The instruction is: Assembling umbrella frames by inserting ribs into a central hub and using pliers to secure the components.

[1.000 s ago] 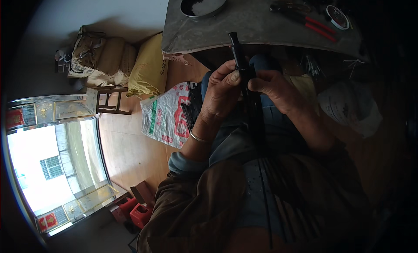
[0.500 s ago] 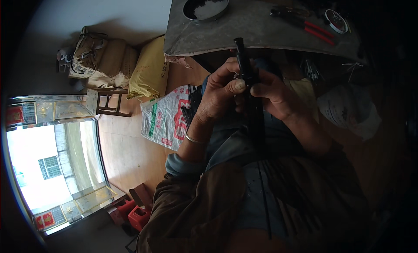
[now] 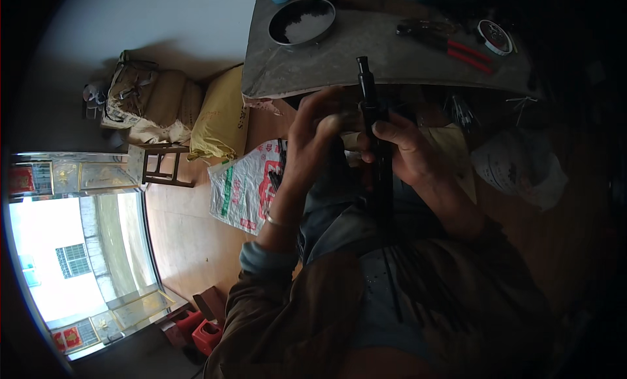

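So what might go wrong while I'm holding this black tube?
The long black tube might slip: your right hand grips it, but whether your blurred left hand helps is unclear. The thin, straight, dark rods over your lap could snag on your brown garment if you shift.

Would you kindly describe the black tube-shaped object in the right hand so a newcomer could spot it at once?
Find the grey tabletop at the top of the view. Just below its near edge, the person's bare right hand grips the long black tube-shaped object. Its narrow, stepped neck sets it apart from the red-handled tool and shallow round pan on the tabletop.
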Tool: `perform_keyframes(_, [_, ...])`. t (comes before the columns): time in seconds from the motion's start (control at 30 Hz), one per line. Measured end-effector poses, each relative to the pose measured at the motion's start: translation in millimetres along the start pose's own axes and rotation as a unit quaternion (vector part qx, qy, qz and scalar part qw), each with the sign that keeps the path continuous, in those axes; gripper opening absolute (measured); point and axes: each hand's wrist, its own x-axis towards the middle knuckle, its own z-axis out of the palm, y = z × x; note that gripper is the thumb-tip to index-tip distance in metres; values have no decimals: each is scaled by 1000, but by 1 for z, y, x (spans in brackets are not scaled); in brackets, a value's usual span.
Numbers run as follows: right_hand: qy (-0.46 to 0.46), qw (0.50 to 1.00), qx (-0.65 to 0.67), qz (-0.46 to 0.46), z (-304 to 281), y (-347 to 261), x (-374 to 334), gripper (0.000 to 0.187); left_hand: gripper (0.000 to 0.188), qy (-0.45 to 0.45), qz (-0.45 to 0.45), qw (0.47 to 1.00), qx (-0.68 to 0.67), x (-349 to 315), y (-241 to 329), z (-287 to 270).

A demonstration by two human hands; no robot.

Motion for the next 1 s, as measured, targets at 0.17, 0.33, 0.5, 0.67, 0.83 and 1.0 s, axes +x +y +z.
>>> perform_keyframes(0.17, [74, 997, 19, -32, -2, -3, 10, 23, 117, -228, -50, 943, -239, -59, 30, 2])
perform_keyframes(0.33, [143, 985, -47, -83, 19, -6, 23, 19, 56, -81, -73, 993, -38, -56, 48, 40])
perform_keyframes(0.5, [159, 957, -170, -172, 33, -4, 31, 21, 33, 168, -42, 980, -98, 17, 13, 37])
perform_keyframes(0.67, [159, 950, -155, -220, 27, 9, 44, 24, 24, 148, -16, 989, 3, 34, 0, 17])
perform_keyframes(0.83, [166, 915, -251, -269, 25, 11, 42, 32, 22, 120, -38, 991, 32, 37, 15, 16])
perform_keyframes(1.0, [173, 876, -323, -313, 23, 6, 39, 28, 24, 115, -30, 993, 13, 37, 13, 19])
